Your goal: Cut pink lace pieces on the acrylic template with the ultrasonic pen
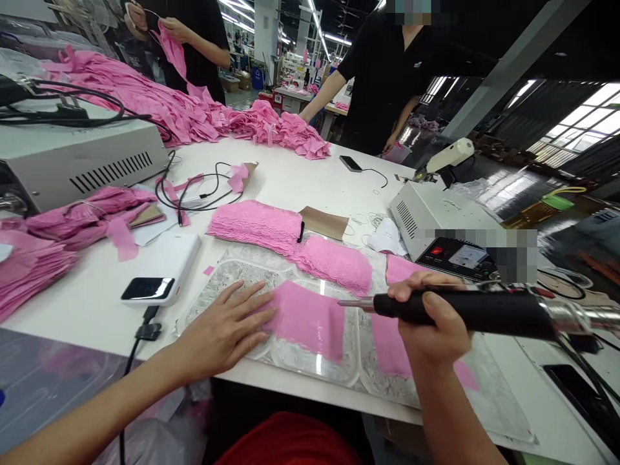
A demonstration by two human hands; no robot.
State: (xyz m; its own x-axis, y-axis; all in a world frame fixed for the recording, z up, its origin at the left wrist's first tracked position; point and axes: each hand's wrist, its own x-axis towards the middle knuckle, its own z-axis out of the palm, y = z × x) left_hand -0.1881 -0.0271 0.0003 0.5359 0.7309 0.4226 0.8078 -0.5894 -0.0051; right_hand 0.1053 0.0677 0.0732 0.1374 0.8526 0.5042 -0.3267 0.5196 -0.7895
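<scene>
My right hand is wrapped round the black grip of a handheld ultrasonic welder, which lies almost level. Its thin metal tip points left, at the upper right corner of a pink fabric piece; whether it touches I cannot tell. Flat and with fingers spread, my left hand rests at the left edge of that piece. Beneath is a clear, scuffed plastic board with rounded raised outlines. A second pink fabric piece lies on the board to the right, partly hidden by my right hand.
Behind the board sit two stacks of pink lace-edged pieces. A white power bank stands left. Machine boxes flank the table. Farther back are a heap of pink fabric, a phone and two people in black.
</scene>
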